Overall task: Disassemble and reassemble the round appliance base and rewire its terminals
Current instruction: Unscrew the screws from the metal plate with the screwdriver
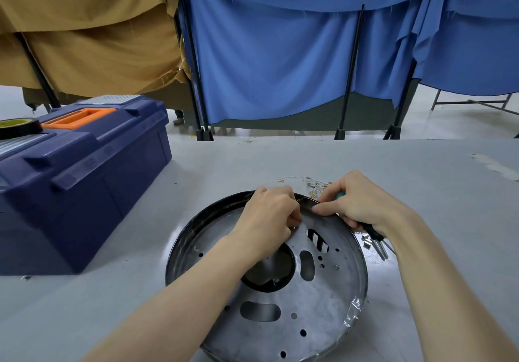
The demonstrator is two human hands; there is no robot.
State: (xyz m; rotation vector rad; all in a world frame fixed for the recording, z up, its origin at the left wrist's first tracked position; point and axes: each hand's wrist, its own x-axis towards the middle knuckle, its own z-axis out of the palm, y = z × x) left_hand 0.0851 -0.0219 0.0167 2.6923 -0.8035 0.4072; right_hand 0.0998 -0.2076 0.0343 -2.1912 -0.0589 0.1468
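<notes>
The round appliance base point(314, 302), a grey metal disc with a black rim, several holes and slots, lies on the table in front of me. My left hand point(266, 215) rests inside its far edge, fingers pinched on something small that I cannot make out. My right hand point(362, 201) sits on the far rim, curled around a green-handled screwdriver point(375, 234) whose dark shaft pokes out below the palm. A thin wire with ring terminals point(292, 179) and several small brass screws point(314, 187) lie just beyond the base.
A dark blue toolbox point(84, 176) with an orange handle stands at the left, a tape roll point(16, 127) on its lid. Small metal clips and pins point(376, 245) lie right of the base. Blue and tan curtains on black stands hang beyond the grey table point(421, 193).
</notes>
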